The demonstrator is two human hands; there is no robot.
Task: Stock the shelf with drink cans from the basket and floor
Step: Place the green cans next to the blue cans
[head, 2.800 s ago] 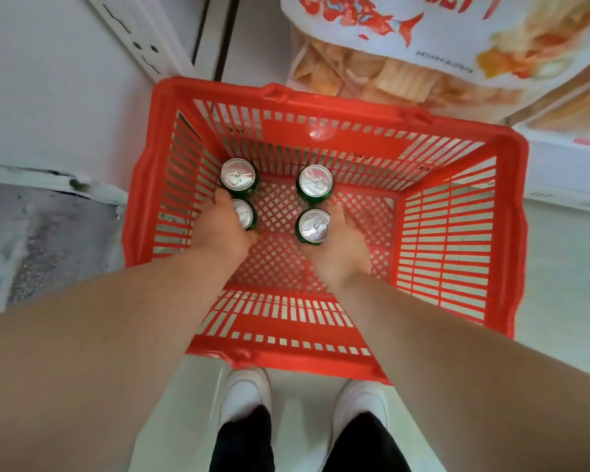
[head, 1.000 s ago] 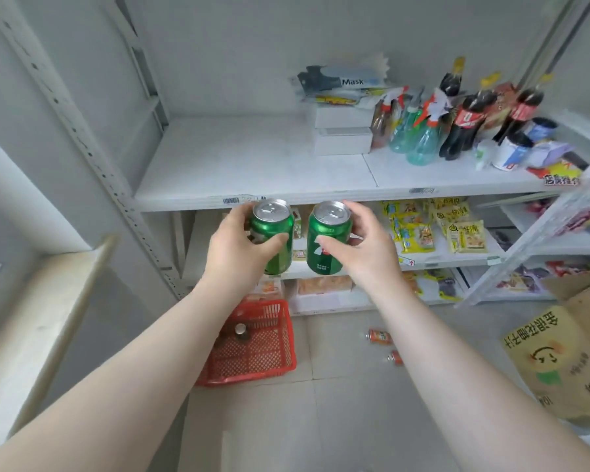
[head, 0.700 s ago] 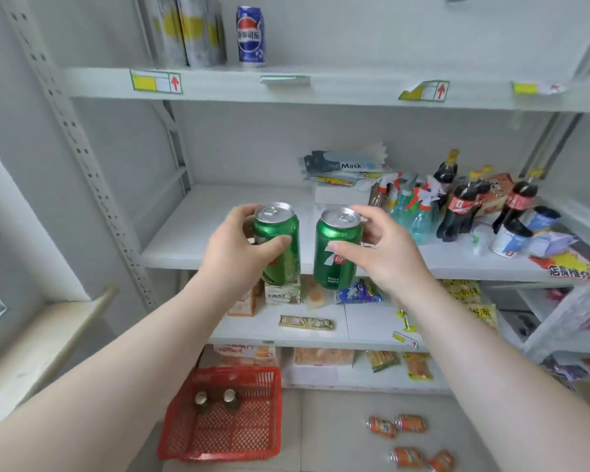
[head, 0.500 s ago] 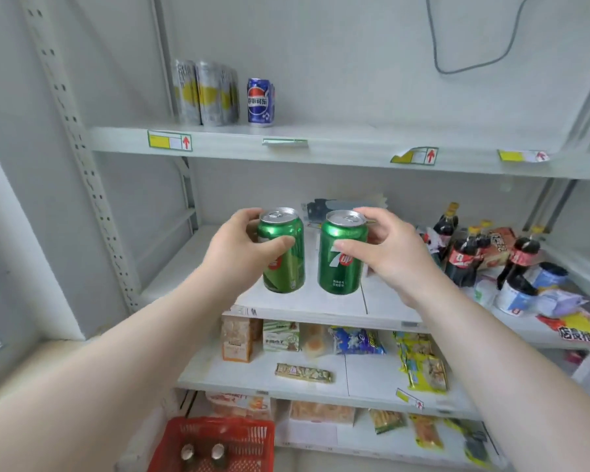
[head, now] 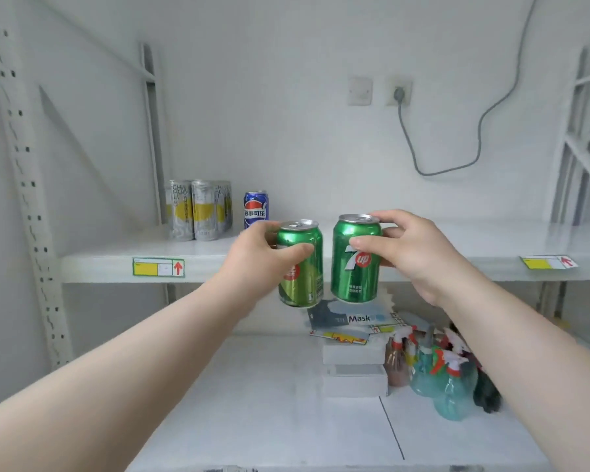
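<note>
the left hand (head: pixel 252 253) is curled round a green can (head: pixel 300 267), thumb across its front and fingers behind, holding it upright in the air in front of the edge of the upper shelf (head: pixel 109 264). just beside it, the right hand (head: pixel 409 250) grips a green 7up can (head: pixel 355 264) the same way, upright and a little higher, with a narrow gap between the two cans. neither can touches the shelf; both hang at the level of its front lip. at the back left of that shelf stands a tight group of silver-and-yellow cans (head: pixel 198 211), and a blue pepsi can (head: pixel 255 208) stands near them to the right, partly behind the left hand. a yellow price label (head: pixel 158 267) with a red arrow is stuck on the shelf's front edge, and a second label (head: pixel 547 262) sits far to the right. on the lower shelf (head: pixel 252 403) lie a mask packet (head: pixel 351 318) on top of stacked white boxes (head: pixel 355 369), with spray bottles (head: pixel 447 386) close beside them on the right. on the wall behind, a grey cable (head: pixel 481 131) hangs from a socket (head: pixel 398 93).
</note>
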